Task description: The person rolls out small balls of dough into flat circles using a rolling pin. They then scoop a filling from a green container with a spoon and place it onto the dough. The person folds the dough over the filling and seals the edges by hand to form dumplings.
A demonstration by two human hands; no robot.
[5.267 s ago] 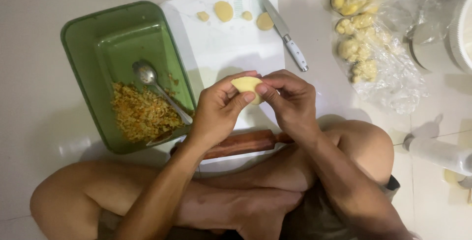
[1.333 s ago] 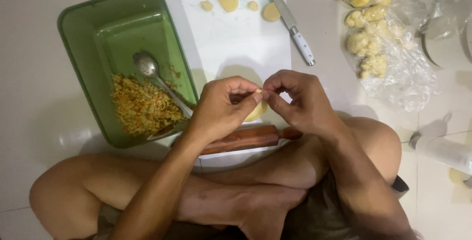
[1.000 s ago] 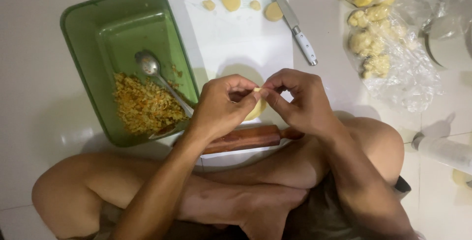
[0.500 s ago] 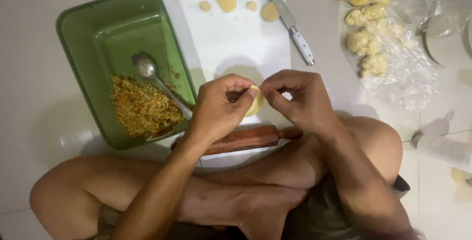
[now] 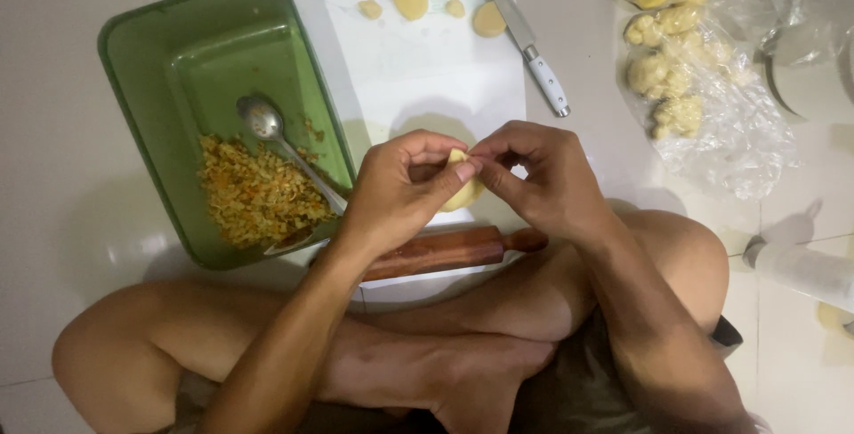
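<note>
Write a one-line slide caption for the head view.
Both hands, left and right, pinch a dough piece above a rolling pin, beside a green tray of filling.

My left hand [image 5: 396, 189] and right hand [image 5: 534, 180] are bare: no gloves, rings, watch or bands. Both forearms are unsleeved to the frame's edge. My legs are bare at knee and shin. Dark grey shorts [image 5: 569, 381] show below the right forearm, a hem edge beside the right knee.
</note>
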